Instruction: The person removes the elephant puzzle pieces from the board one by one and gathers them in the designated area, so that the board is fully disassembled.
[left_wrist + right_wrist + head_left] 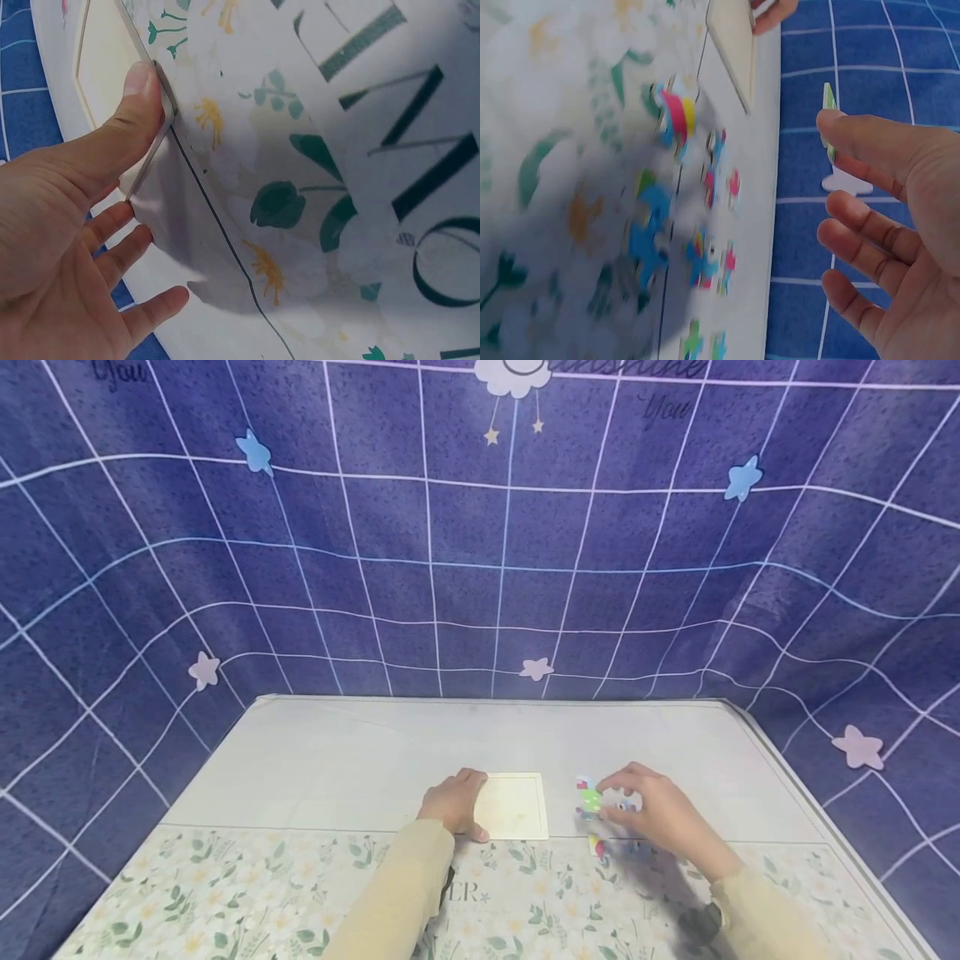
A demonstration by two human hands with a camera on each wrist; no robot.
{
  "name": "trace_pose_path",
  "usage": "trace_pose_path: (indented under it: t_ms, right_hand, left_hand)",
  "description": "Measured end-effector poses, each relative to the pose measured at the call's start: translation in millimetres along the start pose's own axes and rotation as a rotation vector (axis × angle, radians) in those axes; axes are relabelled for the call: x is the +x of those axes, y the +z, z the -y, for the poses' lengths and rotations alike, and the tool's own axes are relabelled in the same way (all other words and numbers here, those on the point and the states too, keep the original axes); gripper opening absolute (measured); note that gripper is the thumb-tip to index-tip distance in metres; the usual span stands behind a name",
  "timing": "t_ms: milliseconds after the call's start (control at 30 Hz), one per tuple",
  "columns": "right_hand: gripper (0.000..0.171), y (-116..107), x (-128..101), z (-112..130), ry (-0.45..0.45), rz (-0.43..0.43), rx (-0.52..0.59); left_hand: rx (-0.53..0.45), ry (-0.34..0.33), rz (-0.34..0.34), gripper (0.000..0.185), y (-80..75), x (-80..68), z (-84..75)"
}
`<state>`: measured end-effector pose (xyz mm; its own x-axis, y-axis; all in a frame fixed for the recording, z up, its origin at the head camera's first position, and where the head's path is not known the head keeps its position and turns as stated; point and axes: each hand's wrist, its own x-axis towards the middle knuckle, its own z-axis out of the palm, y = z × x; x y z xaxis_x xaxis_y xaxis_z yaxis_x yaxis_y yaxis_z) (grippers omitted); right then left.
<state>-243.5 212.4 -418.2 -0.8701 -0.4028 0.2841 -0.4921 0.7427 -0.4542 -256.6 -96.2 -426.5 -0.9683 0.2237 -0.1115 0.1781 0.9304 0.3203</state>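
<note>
While the left hand (pixel 452 802) holds the puzzle tray (pixel 512 806) steady, right fingers (pixel 838 124) pinching 1 green piece (pixel 828 120) should lift slowly.

A makeshift home recording corner: a blue grid-patterned backdrop cloth (pixel 480 543) with stars and a cloud hangs behind and beside a surface (pixel 360 752) covered by a flower-printed tablecloth (pixel 247 893), where children's jigsaw pieces (pixel 705 225) lie.
</note>
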Motion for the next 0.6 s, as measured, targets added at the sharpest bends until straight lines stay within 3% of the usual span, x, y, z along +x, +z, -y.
trace_pose_path:
  t_ms: [367, 600]
  right_hand:
    - [0.029, -13.6, -36.1, -31.4, -0.038, -0.073, -0.028]
    - [0.030, -16.8, -51.2, -43.9, -0.002, -0.064, -0.029]
  left_hand:
    - [-0.030, 0.044, 0.010, 0.087, 3.1, 5.9, 2.1]
    - [-0.022, 0.046, 0.020, 0.092, 3.8, 5.1, 4.2]
